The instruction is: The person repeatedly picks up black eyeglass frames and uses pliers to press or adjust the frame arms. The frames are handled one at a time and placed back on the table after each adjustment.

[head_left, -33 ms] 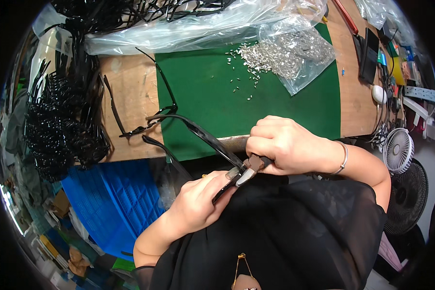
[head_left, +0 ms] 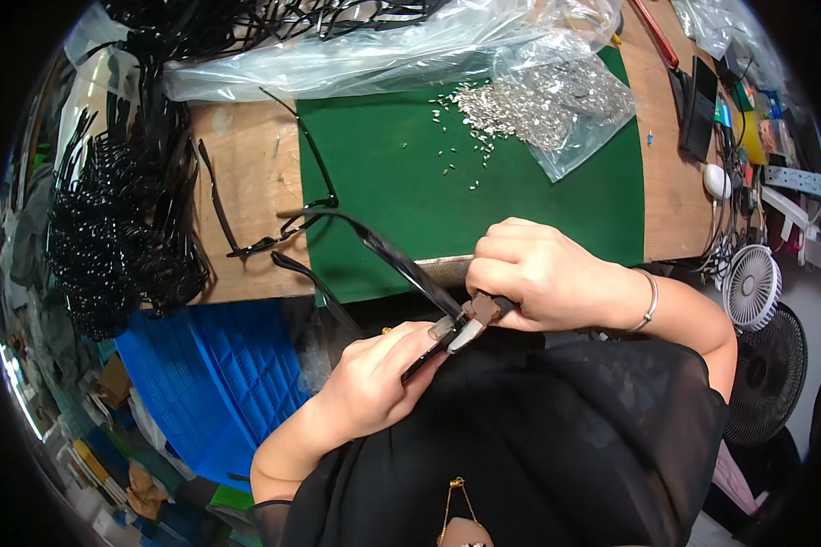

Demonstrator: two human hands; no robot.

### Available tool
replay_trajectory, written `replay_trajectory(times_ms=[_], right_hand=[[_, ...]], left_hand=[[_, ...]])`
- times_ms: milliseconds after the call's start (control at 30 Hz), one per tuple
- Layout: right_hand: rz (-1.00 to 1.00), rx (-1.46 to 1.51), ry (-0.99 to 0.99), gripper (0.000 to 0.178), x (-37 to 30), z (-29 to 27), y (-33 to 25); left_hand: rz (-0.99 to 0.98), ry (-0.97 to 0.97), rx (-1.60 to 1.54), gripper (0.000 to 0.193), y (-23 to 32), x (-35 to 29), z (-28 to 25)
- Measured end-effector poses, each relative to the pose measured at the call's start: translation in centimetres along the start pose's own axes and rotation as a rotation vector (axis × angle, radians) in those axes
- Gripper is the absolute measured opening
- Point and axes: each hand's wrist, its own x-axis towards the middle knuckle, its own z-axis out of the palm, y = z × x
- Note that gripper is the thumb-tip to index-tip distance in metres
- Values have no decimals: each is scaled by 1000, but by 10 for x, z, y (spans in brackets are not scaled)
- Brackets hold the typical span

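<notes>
One wooden worktop (head_left: 673, 210) spans the view, its far part hidden under a clear plastic sheet (head_left: 356, 68). A green mat (head_left: 374, 164) covers its middle; a blue crate (head_left: 182, 392) below is partly cut off by the near edge. The left hand (head_left: 367, 378) pinches the front of some black glasses (head_left: 401, 264), fingers pressed together and covering much of it; the glasses' arms stick out beyond the fingers over the mat. The right hand (head_left: 540, 278) is curled tight around the handles of pliers (head_left: 466, 337), fingertips tucked out of sight. The pliers' nose sits at the frame, just beside the left fingertips; whether it bites is hard to make out. Small silver pieces (head_left: 483, 111) lie scattered on the mat.
</notes>
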Motion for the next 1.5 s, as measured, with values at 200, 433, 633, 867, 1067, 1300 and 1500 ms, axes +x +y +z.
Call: replay_trajectory(times_ms=[200,433,633,867,1067,1300,1500], right_hand=[[166,-26,-49,21,-9,-9,6],[285,38,-42,18,2,-8,10],[354,-139,23,30,-9,0,25],[352,-371,68,46,-8,21,28],[421,-224,89,44,-25,10,23],[449,-120,140,22,-22,-2,29],[571,-71,205,14,-13,-5,45]], left_hand=[[-213,23,-76,25,-6,-9,-24],[-27,39,611,32,-43,18,-76],[-297,87,774,41,-89,33,-82],[314,541,691,31,-78,155,-107],[128,363,845,18,-116,208,-127],[102,561,-232,32,-38,147,-150],[188,293,-700,33,-1,75,-110]])
